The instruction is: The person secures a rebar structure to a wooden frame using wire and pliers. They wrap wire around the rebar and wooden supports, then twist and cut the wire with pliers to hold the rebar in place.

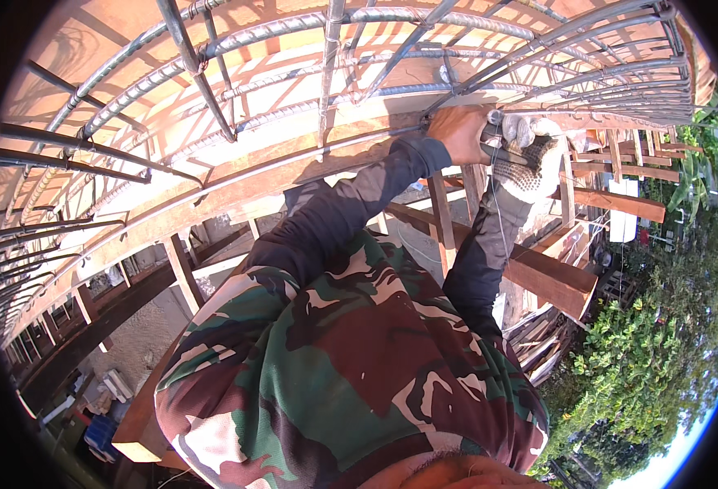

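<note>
Currently, two hands are sitting close together at the lower edge of a cage of grey ribbed steel bars (286, 27). The bare left hand (457, 134) is bending at the wrist toward its partner, its back facing up; its fingertips are hiding, so I cannot tell whether they are spreading or pinching. The right hand (528, 159), in one pale knitted glove with dark dots, is keeping its fingers bent and bunched close together, though I cannot tell what they are pinching. One thin pale wire (498, 200) is hanging from between the hands, passing in front of the right forearm. Two dark grey sleeves (334, 208) are covering the forearms, and one green, maroon and cream camouflage shirt (334, 350) is filling the lower middle.

At least three long bars are curving across the top, with thinner ones crossing them; the whole number is beyond reliable counting. Three brown squared timber beams are showing cut ends: one (550, 281) near the right forearm, one (620, 204) farther right, and one (143, 440) at lower left. Leafy green trees (620, 359) are standing at the right.
</note>
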The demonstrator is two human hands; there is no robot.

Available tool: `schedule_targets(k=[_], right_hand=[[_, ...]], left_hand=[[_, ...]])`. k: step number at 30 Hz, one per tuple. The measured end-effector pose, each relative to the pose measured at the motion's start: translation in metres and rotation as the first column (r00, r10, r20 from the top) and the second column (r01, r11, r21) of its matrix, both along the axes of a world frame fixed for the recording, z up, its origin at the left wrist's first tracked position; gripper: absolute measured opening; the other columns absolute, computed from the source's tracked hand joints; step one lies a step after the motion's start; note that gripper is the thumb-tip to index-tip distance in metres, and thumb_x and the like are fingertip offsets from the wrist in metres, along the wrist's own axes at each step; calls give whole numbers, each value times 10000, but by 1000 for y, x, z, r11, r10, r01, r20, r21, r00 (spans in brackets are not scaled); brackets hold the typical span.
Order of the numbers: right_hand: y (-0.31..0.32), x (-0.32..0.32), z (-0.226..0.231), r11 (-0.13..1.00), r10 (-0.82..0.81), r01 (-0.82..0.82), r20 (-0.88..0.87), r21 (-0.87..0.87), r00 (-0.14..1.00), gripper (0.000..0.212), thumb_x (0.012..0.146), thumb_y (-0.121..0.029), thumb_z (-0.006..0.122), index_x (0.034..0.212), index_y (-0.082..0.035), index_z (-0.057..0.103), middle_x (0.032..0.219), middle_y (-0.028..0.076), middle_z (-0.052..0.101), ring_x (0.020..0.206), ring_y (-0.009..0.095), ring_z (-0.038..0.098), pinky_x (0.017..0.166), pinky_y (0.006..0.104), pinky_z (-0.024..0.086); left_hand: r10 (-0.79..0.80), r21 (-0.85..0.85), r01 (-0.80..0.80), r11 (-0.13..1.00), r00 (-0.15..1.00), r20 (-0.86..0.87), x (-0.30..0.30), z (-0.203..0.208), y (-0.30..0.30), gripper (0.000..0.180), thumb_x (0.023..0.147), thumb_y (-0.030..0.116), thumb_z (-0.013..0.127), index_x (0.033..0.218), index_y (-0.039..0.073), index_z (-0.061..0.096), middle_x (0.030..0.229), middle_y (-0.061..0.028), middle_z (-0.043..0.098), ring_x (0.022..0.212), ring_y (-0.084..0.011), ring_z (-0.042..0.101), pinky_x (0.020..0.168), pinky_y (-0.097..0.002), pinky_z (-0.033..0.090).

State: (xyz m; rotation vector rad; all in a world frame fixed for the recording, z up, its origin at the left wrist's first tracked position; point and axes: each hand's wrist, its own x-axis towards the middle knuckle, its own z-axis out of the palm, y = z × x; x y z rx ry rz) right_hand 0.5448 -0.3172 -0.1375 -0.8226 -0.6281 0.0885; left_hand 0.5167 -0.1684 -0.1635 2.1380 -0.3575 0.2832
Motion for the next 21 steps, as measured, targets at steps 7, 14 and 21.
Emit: schedule_targets(k=[7,14,21], right_hand=[[40,-36,26,892,-449,451,-206,-44,869,405,994,-448,523,896,-61,597,721,87,532,682,251,475,685,409,423],[23,-28,27,995,-8,12,-44,100,999,432,1015,-428,486,837,-44,570,669,87,492,635,229,436,655,389,400],[5,-4,21,979,-86,133,-272,158,958,520,1023,-501,444,696,-98,482,590,36,412,598,200,385,625,375,373]], left_hand=[[413,-184,-378,907,882,228,-9,-25,-45,531,621,259,811,1011,-17,580,930,-185,631,964,-349,613,824,-445,407],[458,-226,-398,889,786,416,-13,-30,-50,470,635,178,754,1019,-32,580,924,-201,638,912,-370,634,804,-485,437],[377,-216,-316,924,846,377,13,-28,-50,266,650,60,657,901,-27,638,785,-195,664,688,-380,659,626,-490,500]])
